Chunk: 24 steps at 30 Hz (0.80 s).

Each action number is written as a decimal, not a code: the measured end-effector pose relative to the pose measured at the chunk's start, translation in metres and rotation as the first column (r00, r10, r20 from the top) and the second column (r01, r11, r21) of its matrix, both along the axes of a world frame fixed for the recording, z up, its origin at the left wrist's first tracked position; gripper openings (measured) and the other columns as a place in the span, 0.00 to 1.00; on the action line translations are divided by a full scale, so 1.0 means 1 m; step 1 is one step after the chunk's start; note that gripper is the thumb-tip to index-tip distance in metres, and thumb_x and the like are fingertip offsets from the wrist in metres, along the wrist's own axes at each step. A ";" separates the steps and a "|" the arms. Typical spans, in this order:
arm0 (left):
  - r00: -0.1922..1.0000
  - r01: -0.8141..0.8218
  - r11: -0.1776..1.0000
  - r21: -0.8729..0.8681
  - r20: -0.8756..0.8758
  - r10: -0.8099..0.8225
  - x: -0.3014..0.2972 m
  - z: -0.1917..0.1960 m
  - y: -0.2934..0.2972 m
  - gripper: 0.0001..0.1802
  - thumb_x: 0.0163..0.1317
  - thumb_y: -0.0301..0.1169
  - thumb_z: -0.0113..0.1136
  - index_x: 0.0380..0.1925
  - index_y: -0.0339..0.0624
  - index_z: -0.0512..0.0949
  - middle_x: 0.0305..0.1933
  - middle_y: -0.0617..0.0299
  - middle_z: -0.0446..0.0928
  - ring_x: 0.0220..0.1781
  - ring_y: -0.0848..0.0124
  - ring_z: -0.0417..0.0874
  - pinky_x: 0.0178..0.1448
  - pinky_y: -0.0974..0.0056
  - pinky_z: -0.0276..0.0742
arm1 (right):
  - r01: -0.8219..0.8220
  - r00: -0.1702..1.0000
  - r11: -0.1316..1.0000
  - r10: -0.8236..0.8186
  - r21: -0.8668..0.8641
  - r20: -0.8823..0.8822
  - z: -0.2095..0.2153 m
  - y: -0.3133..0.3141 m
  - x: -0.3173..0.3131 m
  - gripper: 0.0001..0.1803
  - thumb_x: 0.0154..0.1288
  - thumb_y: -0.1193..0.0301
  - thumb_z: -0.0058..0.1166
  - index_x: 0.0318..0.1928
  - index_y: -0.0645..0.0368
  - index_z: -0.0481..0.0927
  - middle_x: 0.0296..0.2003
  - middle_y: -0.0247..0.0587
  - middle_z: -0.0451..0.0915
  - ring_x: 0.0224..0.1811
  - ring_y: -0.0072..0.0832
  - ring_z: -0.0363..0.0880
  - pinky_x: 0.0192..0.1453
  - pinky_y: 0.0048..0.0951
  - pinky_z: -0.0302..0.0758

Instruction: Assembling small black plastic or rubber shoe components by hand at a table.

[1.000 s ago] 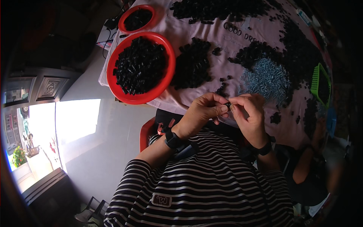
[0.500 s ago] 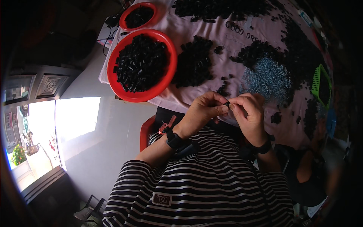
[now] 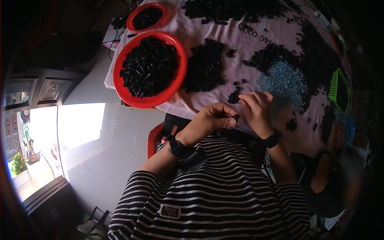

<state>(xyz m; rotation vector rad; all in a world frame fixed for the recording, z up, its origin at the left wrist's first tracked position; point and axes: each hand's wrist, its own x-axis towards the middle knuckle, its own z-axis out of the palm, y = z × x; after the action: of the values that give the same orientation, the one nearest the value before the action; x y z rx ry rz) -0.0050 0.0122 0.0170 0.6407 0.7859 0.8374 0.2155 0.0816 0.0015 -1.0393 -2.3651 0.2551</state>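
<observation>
Between the thumb and index finger of my left hand point(image 3: 210, 119) is a small black plastic piece point(image 3: 236, 117), held near the front edge of the cloth-covered table. My right hand point(image 3: 258, 112) is apart from it, fingers loosely bent and apart, with the fingertips beside a small cluster of black pieces point(image 3: 234, 97). Nothing shows in that hand, though its palm side is partly hidden. Just beyond it lies a heap of small silvery-blue screws point(image 3: 284, 82). To the left, a larger heap of black pieces point(image 3: 205, 66) rests on the pink cloth point(image 3: 240, 56).
A large red basin point(image 3: 182, 72) full of black pieces sits at the left, a smaller red basin point(image 3: 163, 17) behind it. More black pieces point(image 3: 236, 9) spread along the back and right. A green basket point(image 3: 333, 90) stands at the right edge, near another person's arm point(image 3: 320, 180).
My right hand has let go of the black piece and moved up and away to the small cluster. My left hand keeps the piece and has shifted slightly left and down.
</observation>
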 end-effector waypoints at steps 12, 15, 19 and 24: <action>0.999 0.032 0.999 -0.039 0.023 -0.031 0.000 0.000 0.001 0.12 0.70 0.29 0.68 0.50 0.42 0.81 0.41 0.70 0.84 0.40 0.83 0.83 0.40 0.77 0.75 | 0.015 0.983 1.000 -0.016 0.009 0.182 -0.006 -0.002 -0.003 0.07 0.69 0.68 0.62 0.45 0.52 0.81 0.38 0.32 0.81 0.44 0.32 0.80 0.60 0.43 0.63; 0.997 0.020 0.999 -0.046 0.078 -0.017 -0.001 -0.001 0.000 0.11 0.71 0.29 0.67 0.50 0.41 0.80 0.42 0.67 0.85 0.41 0.81 0.84 0.40 0.75 0.76 | 0.040 0.998 0.994 -0.035 -0.099 0.046 0.003 -0.005 0.002 0.07 0.68 0.72 0.62 0.45 0.54 0.82 0.38 0.33 0.82 0.44 0.32 0.80 0.59 0.41 0.65; 0.997 -0.015 0.998 -0.061 0.080 0.020 0.000 0.002 0.003 0.12 0.71 0.31 0.67 0.51 0.40 0.80 0.43 0.65 0.86 0.41 0.78 0.85 0.41 0.73 0.78 | 0.036 0.984 0.980 -0.070 -0.197 -0.167 0.028 -0.004 0.003 0.13 0.61 0.82 0.65 0.44 0.55 0.81 0.33 0.32 0.82 0.37 0.32 0.80 0.51 0.36 0.69; 0.994 -0.050 0.998 -0.036 0.093 0.053 0.005 0.008 0.010 0.11 0.71 0.29 0.67 0.51 0.40 0.82 0.42 0.66 0.84 0.41 0.78 0.85 0.40 0.73 0.77 | 0.022 0.914 0.892 -0.201 -0.452 -0.352 0.054 -0.018 0.002 0.15 0.62 0.83 0.66 0.49 0.59 0.84 0.39 0.37 0.83 0.43 0.31 0.80 0.53 0.31 0.75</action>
<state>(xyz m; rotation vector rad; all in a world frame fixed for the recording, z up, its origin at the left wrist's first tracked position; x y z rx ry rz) 0.0001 0.0220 0.0248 0.5495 0.7326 0.8938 0.2176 0.0639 0.0559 -1.1924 -1.9111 0.9032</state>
